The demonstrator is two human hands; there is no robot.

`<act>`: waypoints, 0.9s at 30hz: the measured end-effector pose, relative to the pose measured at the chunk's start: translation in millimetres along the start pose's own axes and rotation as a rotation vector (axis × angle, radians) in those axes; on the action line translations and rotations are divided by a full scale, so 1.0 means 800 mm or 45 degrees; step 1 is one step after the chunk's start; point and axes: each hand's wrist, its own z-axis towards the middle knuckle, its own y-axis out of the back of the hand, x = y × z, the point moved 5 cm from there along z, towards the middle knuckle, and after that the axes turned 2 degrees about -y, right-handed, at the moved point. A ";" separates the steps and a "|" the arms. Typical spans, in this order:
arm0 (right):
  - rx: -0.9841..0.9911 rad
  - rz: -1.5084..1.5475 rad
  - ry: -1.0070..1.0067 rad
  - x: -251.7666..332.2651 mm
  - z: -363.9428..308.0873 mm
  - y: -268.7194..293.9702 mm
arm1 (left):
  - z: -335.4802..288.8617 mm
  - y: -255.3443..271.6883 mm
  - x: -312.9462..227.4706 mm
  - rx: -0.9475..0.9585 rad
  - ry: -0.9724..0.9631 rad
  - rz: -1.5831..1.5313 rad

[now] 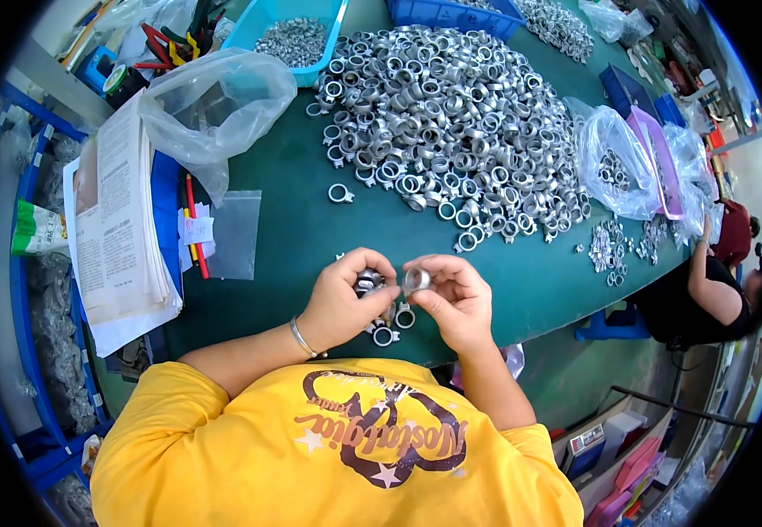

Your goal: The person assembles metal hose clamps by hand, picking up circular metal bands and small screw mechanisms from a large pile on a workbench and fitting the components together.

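At the near edge of the green table, my right hand (458, 303) pinches a silver metal ring (417, 279) between thumb and fingers. Close beside it, my left hand (346, 300) is closed around several small metal rings (366, 283), partly hidden by its fingers. Below the hands, a few loose rings (385, 335) lie on the tabletop. Beyond them spreads a large heap of similar silver rings (460, 123), each with a small lug on its side. One single ring (340, 193) sits apart at the heap's left.
A turquoise basket (335, 39) of small metal parts and a blue crate (511, 25) stand at the back. Papers (122, 220), a plastic bag (223, 97) and pens (198, 255) lie left. Bagged rings (614, 167) and a purple tray (649, 145) are right, near another person (697, 299).
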 end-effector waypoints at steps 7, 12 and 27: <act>-0.047 -0.729 0.511 0.026 -0.005 -0.008 | -0.006 -0.018 0.026 0.290 0.643 -0.804; -0.011 -1.192 0.755 0.043 0.004 -0.014 | -0.010 -0.021 0.033 0.272 0.784 -0.988; -0.357 -1.860 0.502 0.024 0.050 0.043 | -0.004 -0.013 0.020 0.161 0.601 -0.776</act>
